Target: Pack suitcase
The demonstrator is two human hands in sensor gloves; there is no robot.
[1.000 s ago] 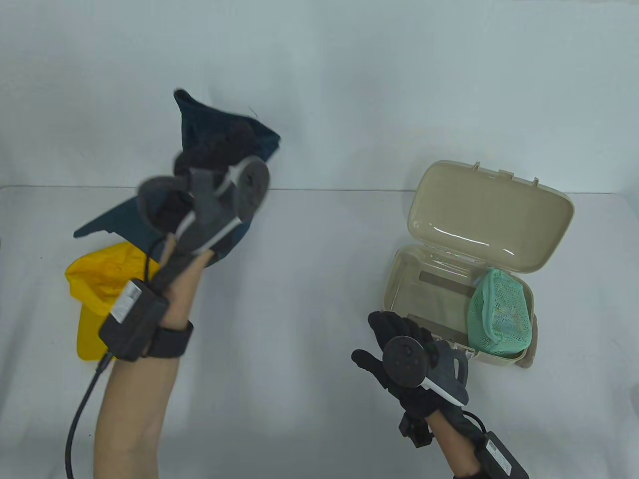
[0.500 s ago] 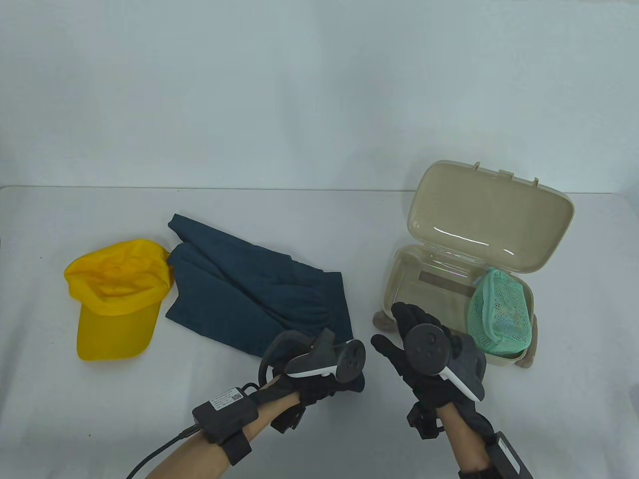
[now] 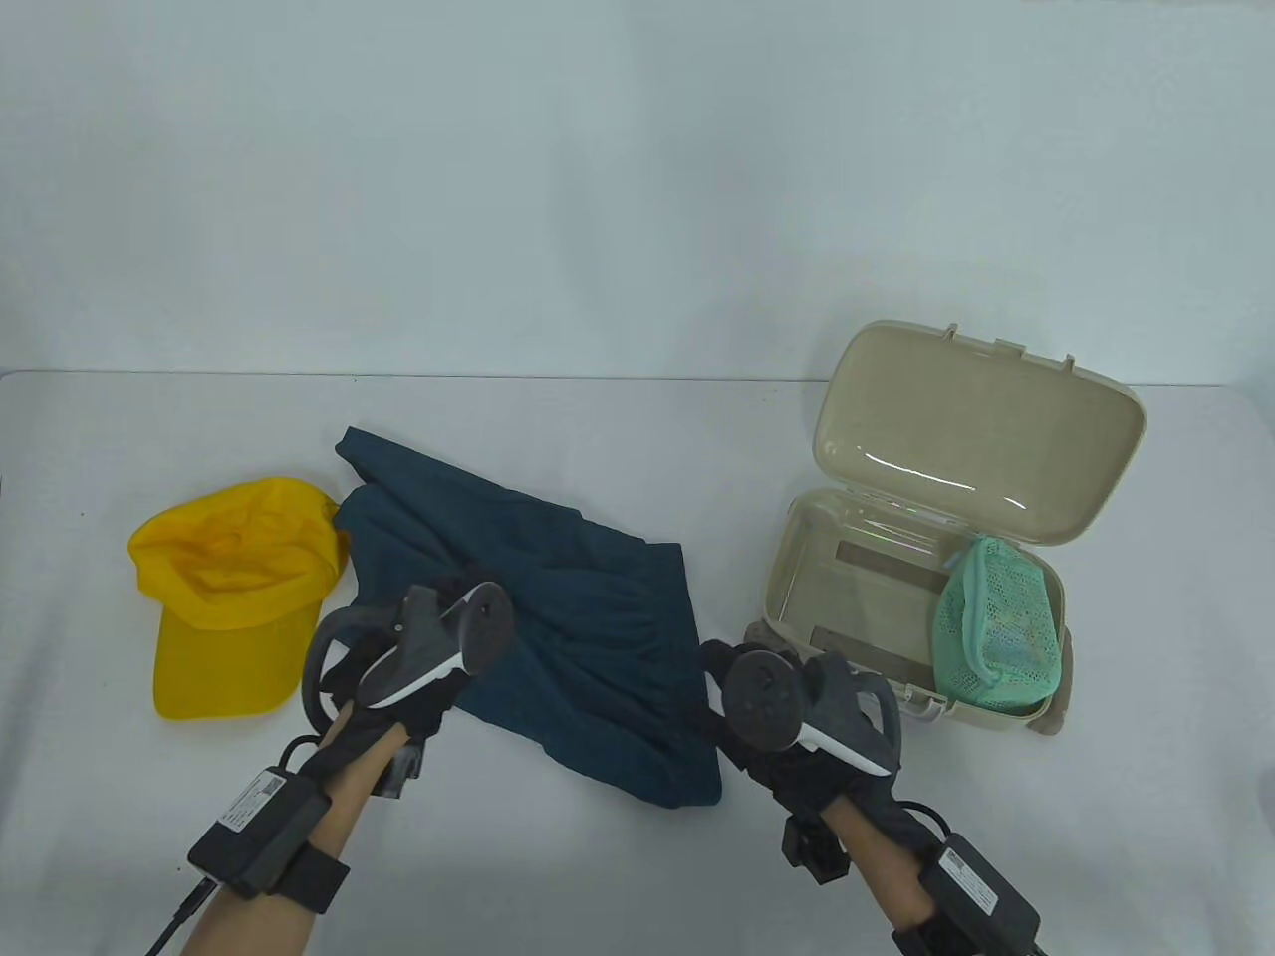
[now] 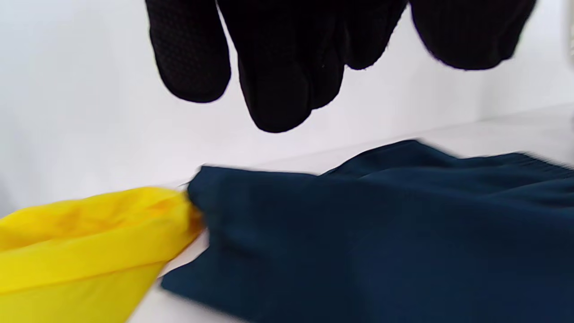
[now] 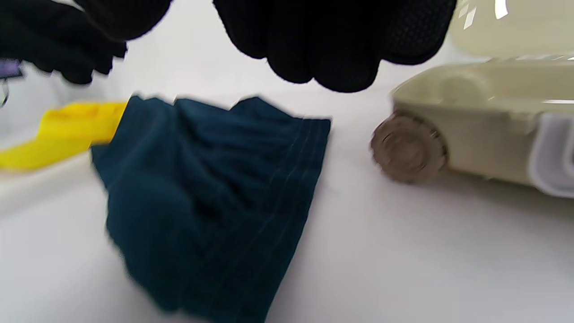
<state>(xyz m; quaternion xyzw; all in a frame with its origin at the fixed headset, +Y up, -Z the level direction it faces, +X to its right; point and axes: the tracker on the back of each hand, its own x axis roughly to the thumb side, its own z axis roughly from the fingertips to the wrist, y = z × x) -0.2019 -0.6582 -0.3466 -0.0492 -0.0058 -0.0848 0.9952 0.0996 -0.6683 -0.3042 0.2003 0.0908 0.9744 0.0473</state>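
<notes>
White table (image 3: 618, 866) — both hands hover at shorts' (image 3: 558, 617) edges.

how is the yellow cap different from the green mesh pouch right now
The yellow cap lies on the table at the left, outside the suitcase; the green mesh pouch sits inside it, at its right end. The cap is plain solid fabric; the pouch is open netting. The cap touches the dark blue garment; the pouch does not. Neither hand touches either.

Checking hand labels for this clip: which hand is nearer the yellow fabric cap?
Left. The left hand hovers over the dark blue garment, just right of the yellow fabric cap. The right hand is beyond the garment, beside the open beige plastic suitcase.
</notes>
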